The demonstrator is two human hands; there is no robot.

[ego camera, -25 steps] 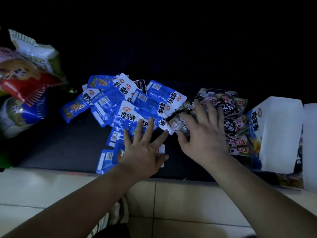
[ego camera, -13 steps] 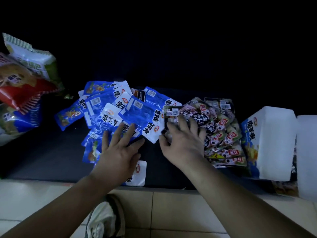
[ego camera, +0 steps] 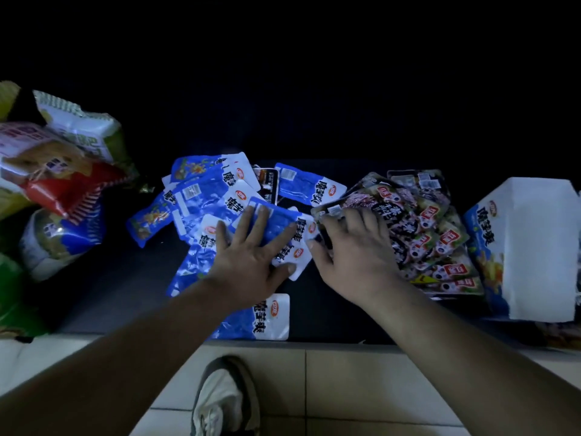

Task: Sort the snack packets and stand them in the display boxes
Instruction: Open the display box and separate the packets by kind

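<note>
Several blue snack packets (ego camera: 201,199) lie in a loose pile on a dark surface (ego camera: 103,294). My left hand (ego camera: 251,259) lies flat on them with fingers spread. To the right is a heap of several dark packets (ego camera: 430,234) with red labels. My right hand (ego camera: 355,256) rests on the left edge of that heap, fingers spread over it. One blue packet (ego camera: 267,316) lies alone near the front edge. A white and blue display box (ego camera: 534,247) stands at the far right.
Large snack bags (ego camera: 59,171) in red, white, green and blue are piled at the left. Pale floor tiles (ego camera: 339,388) and a shoe (ego camera: 226,401) show below the surface's front edge. The back is dark.
My left hand slid up and right over the blue packets, which have bunched closer together. My right hand has stayed on the dark heap, whose packets have shifted slightly.
</note>
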